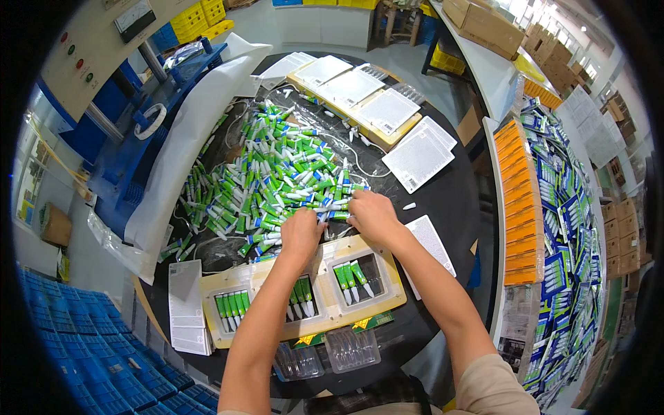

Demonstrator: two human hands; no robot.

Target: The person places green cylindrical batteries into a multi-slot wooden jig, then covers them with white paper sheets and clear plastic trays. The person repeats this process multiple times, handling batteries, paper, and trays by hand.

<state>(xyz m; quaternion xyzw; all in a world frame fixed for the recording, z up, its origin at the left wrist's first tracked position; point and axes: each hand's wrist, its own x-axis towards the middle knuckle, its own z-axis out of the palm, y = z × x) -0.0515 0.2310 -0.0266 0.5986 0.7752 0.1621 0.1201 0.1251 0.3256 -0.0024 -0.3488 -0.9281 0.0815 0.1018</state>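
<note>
At the near edge of a heap of small green-and-white tubes [277,166], both my hands reach in with fingers curled. My left hand [300,235] is closed; what its fingertips hold is hidden. In my right hand [374,217], the fingers close at the end of a green, white and blue tube [339,215]. Below my wrists lies a yellow frame [238,332] with three clear blister pockets. Several tubes fill the left pocket, several show in the middle one, partly behind my left forearm, and three tubes [353,279] lie in the right one.
A second yellow frame [393,138] with white cards stands across the round black table [443,200]. Cards [418,155] lie right; a card stack [187,304] lies left. Empty blisters [353,351] sit nearest me. A blue machine [124,173] stands left, a bin of packaged tubes [560,242] right.
</note>
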